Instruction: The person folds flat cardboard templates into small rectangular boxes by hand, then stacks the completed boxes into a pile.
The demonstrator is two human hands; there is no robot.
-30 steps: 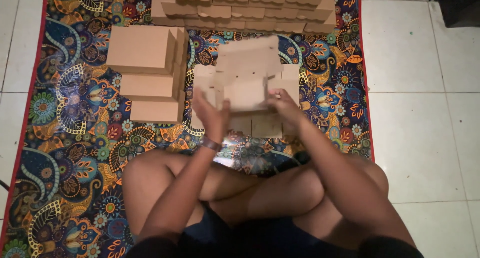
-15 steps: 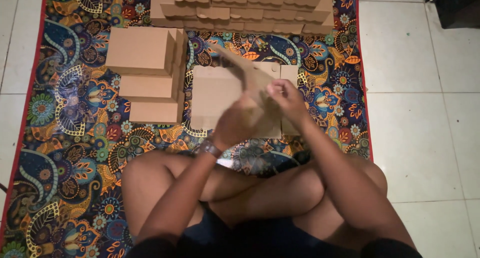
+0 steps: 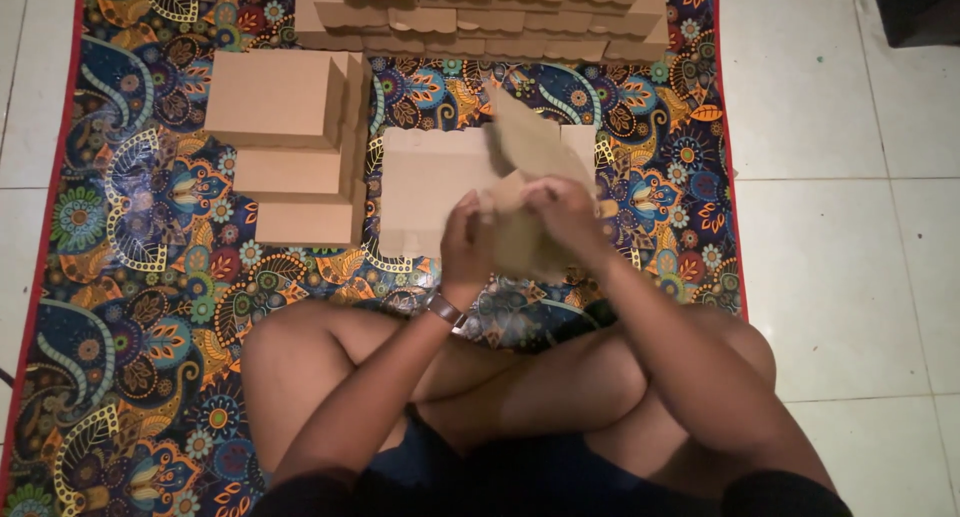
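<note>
Person sits cross-legged on a patterned mat (image 3: 140, 277) laid over a white tile floor (image 3: 840, 227), head view looking straight down.

Both hands are on one flat cardboard blank (image 3: 525, 162), held up just above the mat, centre of view, a bit right of middle. The blank is tilted and motion-blurred; one flap points up toward the far side.

Left hand (image 3: 465, 247): grip closed around the blank's near left edge, fingers curled, thumb on top. Watch (image 3: 443, 307) on that wrist.

Right hand (image 3: 565, 212): grip closed on the blank's middle/right part, fingers wrapped over the cardboard. Can't tell exactly how the fold sits under the fingers, too blurred.

Under and just left of the hands: a flat blank stack (image 3: 430, 192) lying on the mat, partly hidden by the held blank.

Left of that: three folded boxes (image 3: 290, 147) stacked stepwise, largest face at the far end, touching each other.

Far edge of mat: a row of more cardboard pieces (image 3: 480, 17) with scalloped edges, packed side by side, well apart from the hands.

Dark object (image 3: 920, 7) on the floor at far right corner, cut off by the frame.
</note>
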